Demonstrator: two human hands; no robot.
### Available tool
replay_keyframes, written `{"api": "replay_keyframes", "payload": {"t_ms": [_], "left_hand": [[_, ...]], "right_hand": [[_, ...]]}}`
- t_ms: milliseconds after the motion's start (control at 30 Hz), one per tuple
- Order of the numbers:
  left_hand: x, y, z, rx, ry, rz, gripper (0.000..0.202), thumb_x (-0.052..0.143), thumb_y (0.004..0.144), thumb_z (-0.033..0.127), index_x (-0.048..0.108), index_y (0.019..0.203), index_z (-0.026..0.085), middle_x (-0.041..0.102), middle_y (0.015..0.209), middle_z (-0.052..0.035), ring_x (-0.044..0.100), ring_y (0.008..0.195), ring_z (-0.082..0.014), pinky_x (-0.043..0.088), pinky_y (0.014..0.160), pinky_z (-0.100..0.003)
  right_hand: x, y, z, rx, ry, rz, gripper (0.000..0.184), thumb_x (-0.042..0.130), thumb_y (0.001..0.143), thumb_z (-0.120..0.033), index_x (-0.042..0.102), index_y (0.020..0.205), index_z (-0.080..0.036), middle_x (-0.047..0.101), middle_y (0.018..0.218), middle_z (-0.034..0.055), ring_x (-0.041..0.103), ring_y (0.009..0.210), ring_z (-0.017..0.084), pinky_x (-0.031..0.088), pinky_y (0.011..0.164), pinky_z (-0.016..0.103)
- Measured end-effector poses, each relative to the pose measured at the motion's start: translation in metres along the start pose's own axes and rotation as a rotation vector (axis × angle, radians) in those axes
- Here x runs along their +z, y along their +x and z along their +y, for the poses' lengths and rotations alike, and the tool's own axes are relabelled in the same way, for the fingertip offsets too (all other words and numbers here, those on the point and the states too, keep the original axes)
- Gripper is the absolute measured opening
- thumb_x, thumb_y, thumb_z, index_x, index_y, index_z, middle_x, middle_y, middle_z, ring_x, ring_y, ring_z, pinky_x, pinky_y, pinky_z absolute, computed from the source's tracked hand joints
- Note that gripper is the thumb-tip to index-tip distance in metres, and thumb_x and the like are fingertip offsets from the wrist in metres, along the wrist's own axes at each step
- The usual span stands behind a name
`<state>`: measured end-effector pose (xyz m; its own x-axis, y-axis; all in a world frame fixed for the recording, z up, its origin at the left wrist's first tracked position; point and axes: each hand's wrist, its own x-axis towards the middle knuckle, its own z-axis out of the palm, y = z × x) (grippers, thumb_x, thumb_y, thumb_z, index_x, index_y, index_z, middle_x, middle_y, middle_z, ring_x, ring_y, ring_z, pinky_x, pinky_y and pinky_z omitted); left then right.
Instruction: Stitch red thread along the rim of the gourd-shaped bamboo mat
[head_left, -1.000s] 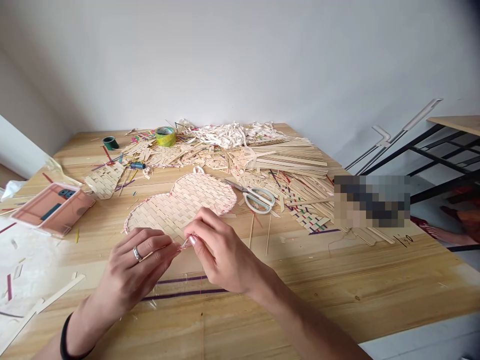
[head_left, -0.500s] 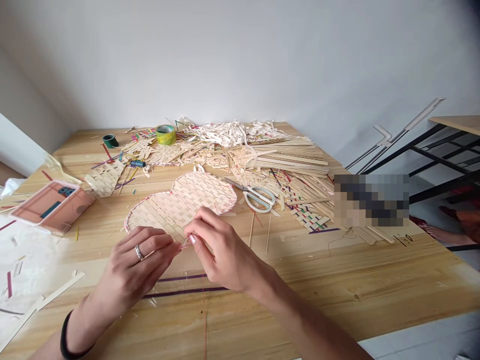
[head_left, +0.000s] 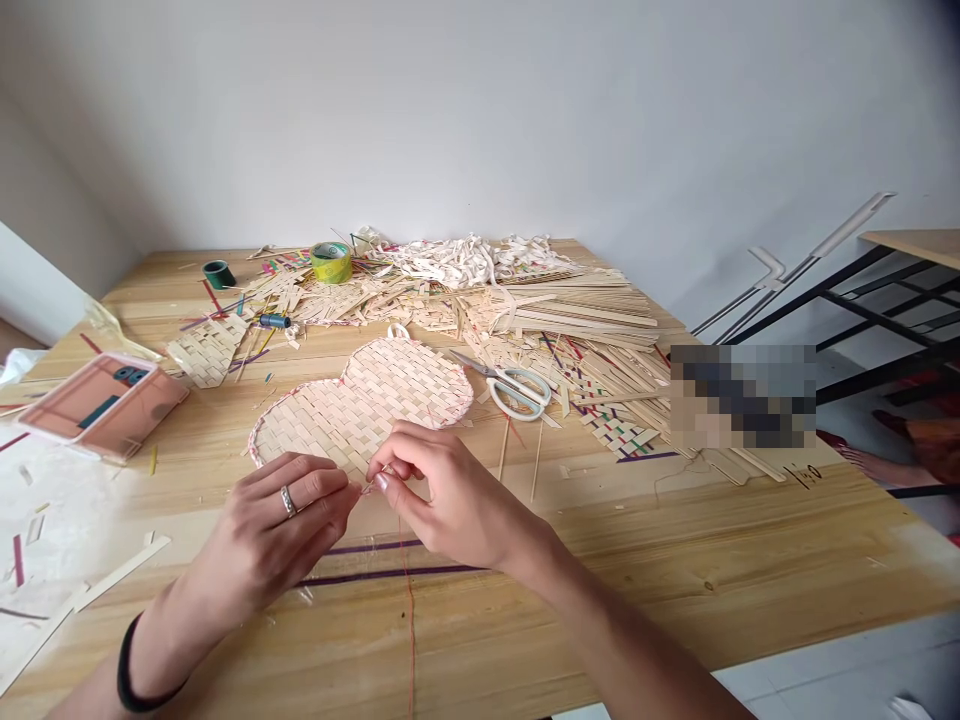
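Note:
A heart-shaped woven piece (head_left: 367,395) of pale flat strips lies in front of me, its rim bound with pink-patterned edging. At its near tip, my left hand (head_left: 281,525) is closed, pinching the bound edge between thumb and fingers. My right hand (head_left: 442,495) is closed beside it, thumb and forefinger pinching what looks like a thin needle, mostly hidden by the fingertips. Orange thread (head_left: 411,620) runs from below the right hand down towards the table's front edge. Just right of the heart lie white-handled scissors (head_left: 517,390), blades partly apart.
Loose strips (head_left: 577,315) and white ribbon scraps (head_left: 472,262) heap up at the back. A tape roll (head_left: 331,263), green spool (head_left: 219,275) and blue thread spool (head_left: 274,321) stand or lie leftward. A pink box (head_left: 105,405) sits left; purple strips (head_left: 405,575) are near my hands.
My right fingers have shifted slightly at the heart's tip, and the thin needle shows less between them. More orange thread shows below the right hand. The left hand keeps its pinch.

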<state>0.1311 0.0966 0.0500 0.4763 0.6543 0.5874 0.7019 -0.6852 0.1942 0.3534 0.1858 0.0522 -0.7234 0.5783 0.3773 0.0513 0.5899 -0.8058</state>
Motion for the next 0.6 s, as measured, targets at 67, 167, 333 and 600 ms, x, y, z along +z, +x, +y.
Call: {"api": "replay_keyframes", "payload": {"t_ms": [67, 167, 333, 600], "left_hand": [[0.0004, 0.0003, 0.0, -0.008, -0.012, -0.007, 0.021, 0.064, 0.099, 0.003, 0.07, 0.114, 0.016, 0.077, 0.097, -0.0062, 0.072, 0.089, -0.0176, 0.057, 0.075, -0.029], [0.0012, 0.0007, -0.0006, 0.001, -0.039, -0.013, 0.021, 0.064, 0.098, 0.002, 0.07, 0.114, 0.015, 0.077, 0.097, -0.0067, 0.073, 0.089, -0.0177, 0.058, 0.075, -0.028], [0.0004, 0.0011, -0.0013, 0.02, -0.052, -0.035, 0.018, 0.064, 0.099, 0.003, 0.069, 0.112, 0.014, 0.077, 0.095, -0.0072, 0.072, 0.088, -0.0175, 0.057, 0.073, -0.027], [0.0022, 0.0016, 0.0004, 0.007, -0.036, -0.024, 0.022, 0.064, 0.099, 0.004, 0.07, 0.115, 0.017, 0.079, 0.097, -0.0063, 0.075, 0.089, -0.0185, 0.059, 0.074, -0.028]], "right_hand": [[0.0, 0.0005, 0.001, 0.051, 0.034, -0.009, 0.015, 0.058, 0.093, -0.004, 0.061, 0.087, -0.018, 0.055, 0.081, -0.0013, 0.051, 0.073, 0.013, 0.042, 0.071, 0.027], [-0.0001, 0.0012, 0.0021, 0.142, 0.088, -0.038, 0.014, 0.06, 0.098, -0.008, 0.063, 0.087, -0.017, 0.057, 0.081, -0.0018, 0.051, 0.072, 0.012, 0.042, 0.07, 0.026], [-0.0028, 0.0011, 0.0021, 0.263, 0.179, -0.094, 0.015, 0.067, 0.1, -0.017, 0.066, 0.085, -0.017, 0.057, 0.078, -0.0027, 0.05, 0.069, 0.011, 0.04, 0.064, 0.025], [0.0047, 0.0013, 0.0034, 0.104, 0.075, -0.014, 0.016, 0.07, 0.101, -0.016, 0.067, 0.085, -0.017, 0.06, 0.08, -0.0012, 0.054, 0.072, 0.012, 0.042, 0.069, 0.026]]}}
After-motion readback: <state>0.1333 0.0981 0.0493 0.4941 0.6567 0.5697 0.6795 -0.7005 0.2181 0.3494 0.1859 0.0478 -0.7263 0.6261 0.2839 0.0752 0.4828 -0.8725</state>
